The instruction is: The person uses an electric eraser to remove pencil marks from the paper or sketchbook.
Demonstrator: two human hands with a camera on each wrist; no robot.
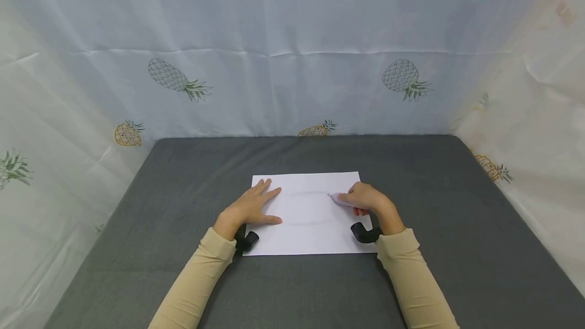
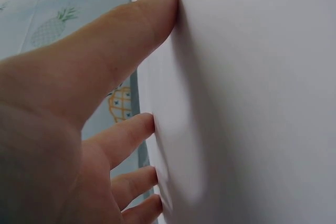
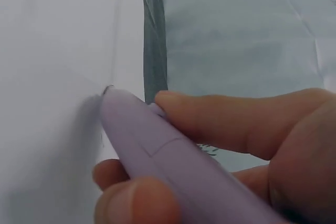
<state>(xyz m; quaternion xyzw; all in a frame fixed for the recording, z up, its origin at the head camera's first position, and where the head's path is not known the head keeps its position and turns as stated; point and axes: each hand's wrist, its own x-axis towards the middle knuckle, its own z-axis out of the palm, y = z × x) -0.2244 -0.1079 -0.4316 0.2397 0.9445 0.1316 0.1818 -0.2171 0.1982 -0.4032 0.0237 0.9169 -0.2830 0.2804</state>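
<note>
A white sheet of paper (image 1: 306, 240) lies on the grey-covered table. On its left part rests my left hand (image 1: 252, 205), fingers spread and fairly straight; in the left wrist view the thumb and fingertips of the left hand (image 2: 100, 108) touch the paper (image 2: 273, 87). My right hand (image 1: 365, 199) holds a lilac, pen-shaped tool (image 1: 345, 200) over the paper's right part. Up close, the right index fingertip lies at a small raised button on the tool (image 3: 157, 156), with the thumb along its side. Its small dark tip is at the paper's surface; whether it touches is unclear.
The grey tablecloth (image 1: 311, 288) surrounds the paper. Behind the table hangs a pale curtain (image 1: 292, 90) printed with pineapples, with more white cloth at both sides. A black curved piece (image 1: 364, 233) juts from the right wrist, and another (image 1: 249, 241) from the left.
</note>
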